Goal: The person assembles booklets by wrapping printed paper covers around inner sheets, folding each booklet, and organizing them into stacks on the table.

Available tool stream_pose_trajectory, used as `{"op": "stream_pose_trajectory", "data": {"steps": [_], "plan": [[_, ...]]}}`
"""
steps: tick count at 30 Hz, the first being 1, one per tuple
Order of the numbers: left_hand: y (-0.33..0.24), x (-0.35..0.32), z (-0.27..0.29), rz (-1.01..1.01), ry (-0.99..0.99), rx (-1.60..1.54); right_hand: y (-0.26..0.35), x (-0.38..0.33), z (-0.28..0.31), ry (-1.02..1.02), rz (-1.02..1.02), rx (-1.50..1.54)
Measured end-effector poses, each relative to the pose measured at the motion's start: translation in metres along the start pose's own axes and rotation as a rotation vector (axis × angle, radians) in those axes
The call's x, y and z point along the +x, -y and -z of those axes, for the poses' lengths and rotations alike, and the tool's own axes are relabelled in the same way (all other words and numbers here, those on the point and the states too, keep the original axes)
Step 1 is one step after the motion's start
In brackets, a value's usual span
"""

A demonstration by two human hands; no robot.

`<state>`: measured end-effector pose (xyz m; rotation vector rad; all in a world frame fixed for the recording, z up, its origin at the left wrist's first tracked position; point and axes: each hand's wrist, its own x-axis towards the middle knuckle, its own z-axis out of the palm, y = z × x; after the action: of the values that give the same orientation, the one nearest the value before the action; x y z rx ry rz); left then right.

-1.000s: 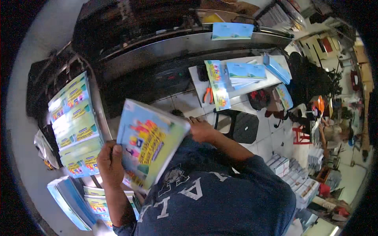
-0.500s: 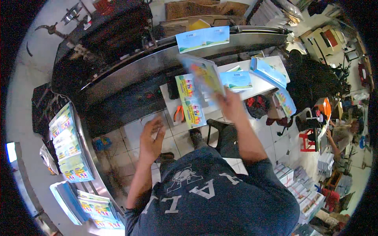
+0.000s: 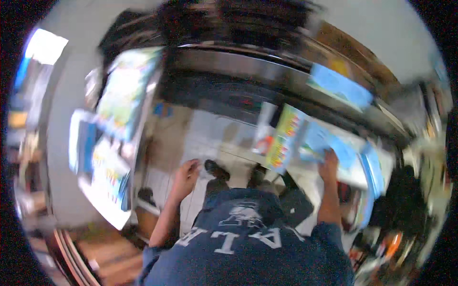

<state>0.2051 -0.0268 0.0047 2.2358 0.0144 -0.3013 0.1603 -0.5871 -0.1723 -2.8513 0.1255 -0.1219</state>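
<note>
The picture is smeared by motion. My right hand [image 3: 329, 164] reaches out to a white table [image 3: 350, 178] on the right and lies on a blue booklet [image 3: 334, 145], fingers over its near edge. A yellow and green booklet [image 3: 285, 138] lies just to its left on the same table. My left hand [image 3: 186, 174] hangs beside my body above the tiled floor [image 3: 210, 133], fingers loosely curled and holding nothing. My dark blue shirt [image 3: 243, 238] fills the lower middle.
A long dark metal counter [image 3: 238, 71] runs across the back, with a blue sheet [image 3: 341, 86] on it. Stacks of colourful booklets [image 3: 121, 95] and further printed booklets [image 3: 102, 176] stand at the left. A black stool [image 3: 296, 205] sits by my feet [image 3: 217, 169].
The booklet held in both hands went to the right in my right hand and now lies at the table. My left hand let go and dropped to my side. My head turned.
</note>
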Motion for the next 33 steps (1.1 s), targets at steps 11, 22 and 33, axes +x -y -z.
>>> {"op": "stream_pose_trajectory", "data": {"steps": [11, 22, 33], "plan": [[0.061, -0.018, 0.105, 0.24, -0.779, -0.211, 0.133, 0.14, 0.056, -0.342, 0.135, 0.088], [0.228, 0.142, 0.258, 0.338, -0.945, -1.199, 0.679, 0.262, 0.04, 0.333, 0.84, 0.698], [0.236, 0.105, 0.313, 0.448, -0.935, -0.557, 0.783, 0.308, -0.074, 0.358, 1.197, 0.237]]}}
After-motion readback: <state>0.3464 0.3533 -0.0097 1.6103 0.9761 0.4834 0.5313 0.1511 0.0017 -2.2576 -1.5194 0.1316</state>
